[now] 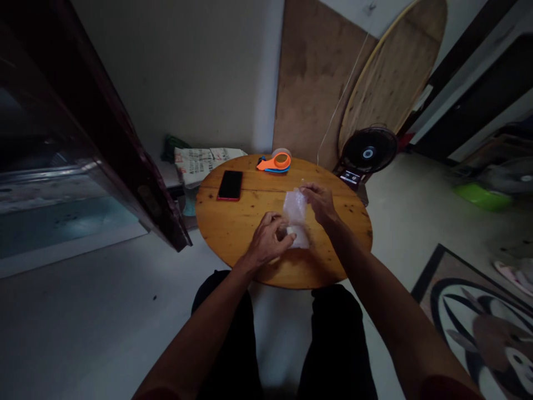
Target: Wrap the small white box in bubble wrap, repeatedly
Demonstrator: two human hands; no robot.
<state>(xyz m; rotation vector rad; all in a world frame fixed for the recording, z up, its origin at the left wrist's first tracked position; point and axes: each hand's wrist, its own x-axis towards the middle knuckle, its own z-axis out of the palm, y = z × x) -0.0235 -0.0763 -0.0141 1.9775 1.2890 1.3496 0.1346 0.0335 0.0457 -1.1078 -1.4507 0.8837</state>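
Observation:
A translucent, crinkled plastic wrap [295,206], perhaps bubble wrap, stands partly raised over the round wooden table [233,233]. My right hand [320,203] pinches its upper right corner between thumb and fingertips. Its lower part lies whitish on the tabletop. My left hand [268,240] rests at the near left side of the wrap, fingers curved and thumb spread apart. A small white patch [290,229] shows between that thumb and forefinger; whether it is a separate thing I cannot tell.
At the table's far edge lies an orange and blue tape dispenser [275,162]. A phone with a red edge [230,185] lies at the left. Beyond the table stand a black fan [368,151] and a large round board [393,72]. A printed sack [204,163] sits behind on the left.

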